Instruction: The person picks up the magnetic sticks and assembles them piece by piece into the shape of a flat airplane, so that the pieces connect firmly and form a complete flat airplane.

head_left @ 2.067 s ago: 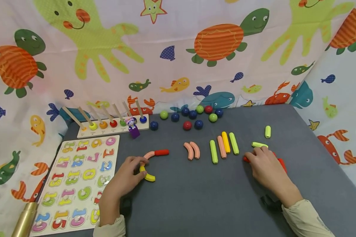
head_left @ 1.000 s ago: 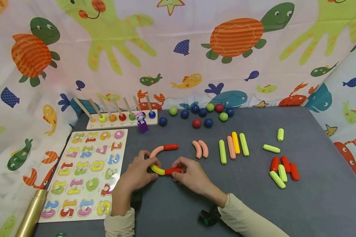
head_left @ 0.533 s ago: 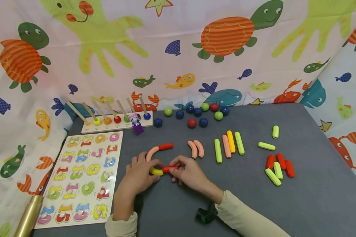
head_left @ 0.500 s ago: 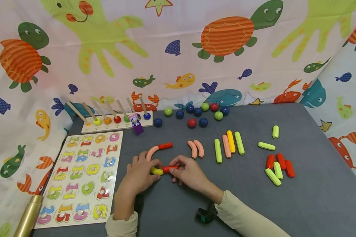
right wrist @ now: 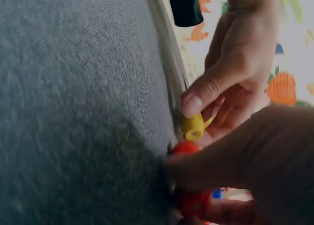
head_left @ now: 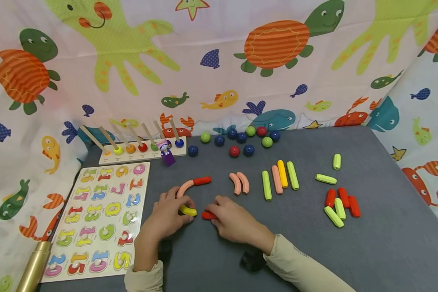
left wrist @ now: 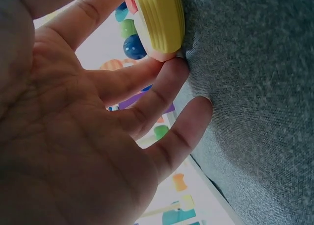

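Grey table (head_left: 387, 227) — sea-creature print curtain (head_left: 219, 61) behind

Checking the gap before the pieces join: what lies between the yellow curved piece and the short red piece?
Only bare grey cloth between the yellow curved piece and short red piece, in the head view.

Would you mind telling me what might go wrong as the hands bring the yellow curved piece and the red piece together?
The left hand pinches the yellow curved piece close below the pink curved piece, so a nudge could shift that pink and red arc. The right hand covers most of the short red piece, so the ends may be hard to line up and could slip apart on the grey cloth.
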A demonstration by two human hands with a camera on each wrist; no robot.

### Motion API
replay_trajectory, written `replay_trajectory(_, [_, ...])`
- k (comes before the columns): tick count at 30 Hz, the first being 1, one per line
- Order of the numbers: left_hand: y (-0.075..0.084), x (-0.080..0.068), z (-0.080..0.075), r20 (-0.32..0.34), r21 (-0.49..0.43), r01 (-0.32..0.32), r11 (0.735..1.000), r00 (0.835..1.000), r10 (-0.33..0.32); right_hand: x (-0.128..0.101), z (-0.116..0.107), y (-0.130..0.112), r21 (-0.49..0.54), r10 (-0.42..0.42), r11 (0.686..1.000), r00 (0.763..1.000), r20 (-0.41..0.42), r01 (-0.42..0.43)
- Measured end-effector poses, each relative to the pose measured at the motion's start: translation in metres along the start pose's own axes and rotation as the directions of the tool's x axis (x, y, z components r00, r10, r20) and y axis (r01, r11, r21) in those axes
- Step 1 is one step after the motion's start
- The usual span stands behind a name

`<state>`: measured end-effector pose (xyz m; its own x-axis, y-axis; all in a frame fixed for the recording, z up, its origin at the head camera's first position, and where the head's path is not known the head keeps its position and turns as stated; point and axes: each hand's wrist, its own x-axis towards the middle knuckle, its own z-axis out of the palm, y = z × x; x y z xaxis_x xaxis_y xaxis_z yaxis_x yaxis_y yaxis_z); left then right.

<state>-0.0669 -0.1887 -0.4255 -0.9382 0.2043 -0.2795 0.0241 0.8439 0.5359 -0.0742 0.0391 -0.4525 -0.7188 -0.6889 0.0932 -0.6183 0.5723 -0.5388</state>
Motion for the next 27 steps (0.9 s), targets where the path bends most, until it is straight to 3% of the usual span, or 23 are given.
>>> replay_trajectory(2, [0.0, 0.0, 0.0, -0.001, 0.001, 0.004, 1.0, 1.0, -0.004, 0.0, -0.001, -0.003, -0.138, -0.05, 0.989, 0.998, -0.027, 0.046])
replay_trajectory(4, [0.0, -0.001, -0.001, -0.001, -0.001, 0.005, 1.0, 1.0, -0.005, 0.0, 0.0, -0.006, -0.116, -0.027, 0.993, 0.996, -0.082, 0.017])
replay_trajectory(6, [0.0, 0.0, -0.001, 0.0, -0.01, 0.006, 1.0, 1.0, -0.006, 0.0, 0.0, -0.007, 0.092, 0.078, 0.993, 0.988, -0.129, -0.067])
replay_trajectory(7, [-0.001, 0.0, -0.001, 0.001, -0.015, 0.004, 1.0, 1.0, -0.004, 0.001, 0.001, -0.007, 0.249, 0.147, 0.962, 0.981, -0.127, -0.112])
replay_trajectory(8, [-0.001, 0.0, -0.001, 0.004, -0.021, 0.004, 1.0, 1.0, -0.004, 0.002, 0.001, -0.007, 0.419, 0.218, 0.895, 0.97, -0.106, -0.155])
replay_trajectory(10, [-0.002, 0.0, -0.002, 0.009, -0.031, -0.004, 0.999, 1.0, 0.004, 0.003, 0.003, -0.006, 0.694, 0.321, 0.691, 0.946, -0.042, -0.204])
replay_trajectory(12, [-0.003, -0.001, -0.002, 0.012, -0.038, -0.016, 0.999, 1.0, 0.016, 0.005, 0.007, -0.005, 0.834, 0.373, 0.498, 0.927, 0.039, -0.236])
replay_trajectory(13, [-0.003, -0.001, -0.003, 0.015, -0.038, -0.022, 0.999, 1.0, 0.022, 0.005, 0.009, -0.005, 0.859, 0.384, 0.45, 0.921, 0.061, -0.244])
replay_trajectory(14, [-0.003, -0.001, -0.003, 0.017, -0.039, -0.025, 0.999, 1.0, 0.025, 0.006, 0.012, -0.006, 0.87, 0.388, 0.429, 0.92, 0.065, -0.242])
replay_trajectory(16, [-0.003, -0.001, -0.004, 0.021, -0.036, -0.024, 0.999, 0.999, 0.025, 0.007, 0.018, -0.007, 0.85, 0.392, 0.471, 0.919, 0.037, -0.235])
replay_trajectory(19, [-0.004, -0.001, -0.006, 0.028, -0.025, -0.015, 1.0, 0.999, 0.016, 0.008, 0.024, -0.009, 0.765, 0.388, 0.601, 0.921, -0.025, -0.233])
replay_trajectory(20, [-0.005, -0.001, -0.006, 0.029, -0.02, -0.013, 1.0, 0.999, 0.013, 0.008, 0.025, -0.009, 0.739, 0.383, 0.631, 0.923, -0.035, -0.234])
replay_trajectory(24, [-0.008, -0.003, -0.009, 0.02, 0.016, 0.005, 1.0, 1.0, -0.005, 0.007, 0.022, -0.008, 0.64, 0.334, 0.735, 0.941, -0.056, -0.223])
replay_trajectory(27, [-0.01, -0.007, -0.009, 0.005, 0.04, 0.034, 0.999, 0.999, -0.035, 0.008, 0.01, -0.001, 0.572, 0.282, 0.804, 0.952, -0.121, -0.166])
